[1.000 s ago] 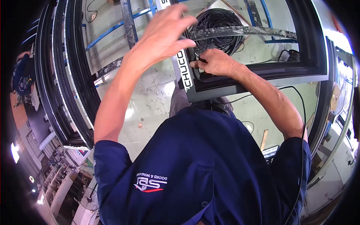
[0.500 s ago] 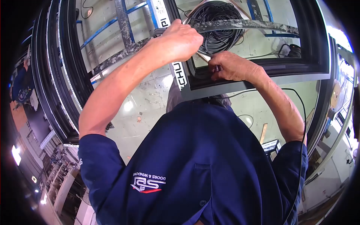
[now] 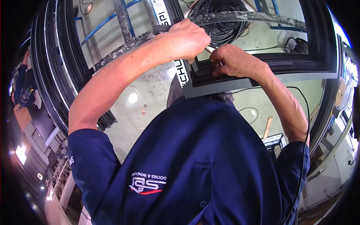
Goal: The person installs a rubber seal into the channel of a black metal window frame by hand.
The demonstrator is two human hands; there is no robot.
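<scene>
My left hand (image 3: 192,37) is closed over the near left corner of a dark grey window frame (image 3: 258,80). Its fingertips point down, and whatever they grip is hidden. A looped black strip (image 3: 161,29) shows beside that wrist. Just to the right, my right hand (image 3: 240,62) has its thumb and fingers curled together at the inner channel of the frame's near side. What it pinches cannot be made out. White protective tape with black lettering (image 3: 180,73) runs along the frame's left side.
A coil of black cord-like strip (image 3: 221,28) lies in a box below the frame. A paint-spattered support bar (image 3: 255,16) crosses under it. Several dark profiles (image 3: 56,67) stand at left. A black cable (image 3: 300,93) hangs by my right arm. Another person (image 3: 27,88) is at far left.
My left hand has moved slightly right and down, closer to my right hand. The frame appears shifted a little to the right in view. Both hands stay closed.
</scene>
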